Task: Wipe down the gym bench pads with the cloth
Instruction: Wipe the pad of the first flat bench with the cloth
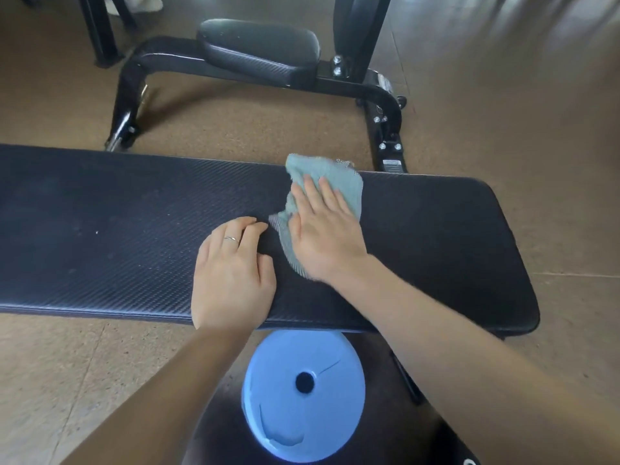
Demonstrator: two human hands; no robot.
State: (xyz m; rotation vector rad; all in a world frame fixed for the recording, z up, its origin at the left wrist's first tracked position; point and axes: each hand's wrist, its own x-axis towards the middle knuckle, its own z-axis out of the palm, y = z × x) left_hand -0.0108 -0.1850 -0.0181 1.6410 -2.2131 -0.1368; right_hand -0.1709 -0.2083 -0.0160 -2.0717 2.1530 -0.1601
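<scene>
i see my right hand (322, 229) flat on the cloth (322, 182) on the bench pad (100, 229), fingers straight, my left hand (231, 273) loose just beside it.

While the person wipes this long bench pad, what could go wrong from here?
The right hand presses a bunched cloth near the long pad's far edge, so the cloth may slip off. The small pad behind could be forgotten. The blue disc below sits close and might be kicked.
</scene>
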